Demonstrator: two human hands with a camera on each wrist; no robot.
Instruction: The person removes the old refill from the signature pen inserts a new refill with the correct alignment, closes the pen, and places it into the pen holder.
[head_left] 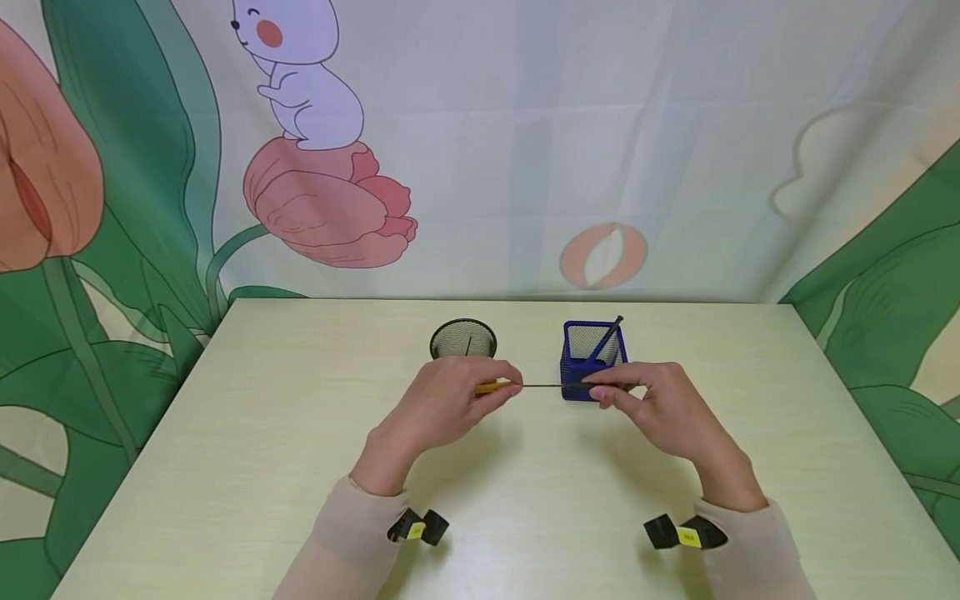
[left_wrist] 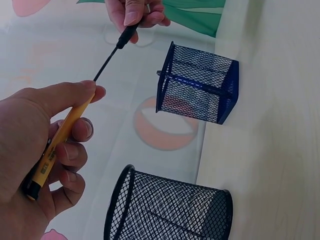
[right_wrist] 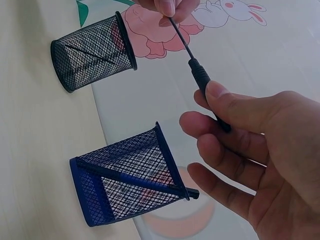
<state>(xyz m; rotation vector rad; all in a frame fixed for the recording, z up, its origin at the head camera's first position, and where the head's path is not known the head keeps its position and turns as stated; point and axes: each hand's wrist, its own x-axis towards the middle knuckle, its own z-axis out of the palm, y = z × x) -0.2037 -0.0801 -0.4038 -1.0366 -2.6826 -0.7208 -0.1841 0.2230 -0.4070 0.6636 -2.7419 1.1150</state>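
One slim dark rod (right_wrist: 181, 39) held level between two pinches

The rod runs straight along the nine-to-three line, raised over my pale, faintly grained table (head_left: 300, 467) and lying toward five o'clock from the centre of the head view. At its nine o'clock end, my left hand (head_left: 457, 402) has a smooth yellow barrel (left_wrist: 54, 150): thumb and forefinger are clamped together where the rod leaves it, the other fingers curled about its length. The barrel is straight-sided, with small dark print and a black end.

At three o'clock, my right hand (head_left: 654, 408) pinches a black ridged piece (right_wrist: 200, 74) between thumb and forefinger, the remaining fingers bent and spread a little apart. Its collar is ringed with grooves; the far end looks smoother.

Toward twelve o'clock from my left hand stands a round cup (head_left: 463, 333) of black wire mesh, thick-rimmed, with a thin dark stick inside. Toward ten o'clock from my right hand stands a square holder (head_left: 577, 371), blue-framed with mesh walls; a dark pen (right_wrist: 135, 179) in it slants up toward one o'clock. Both containers are upright and apart from each other. Behind them hangs a softly creased cloth (head_left: 465, 167) printed with flowers and leaves.
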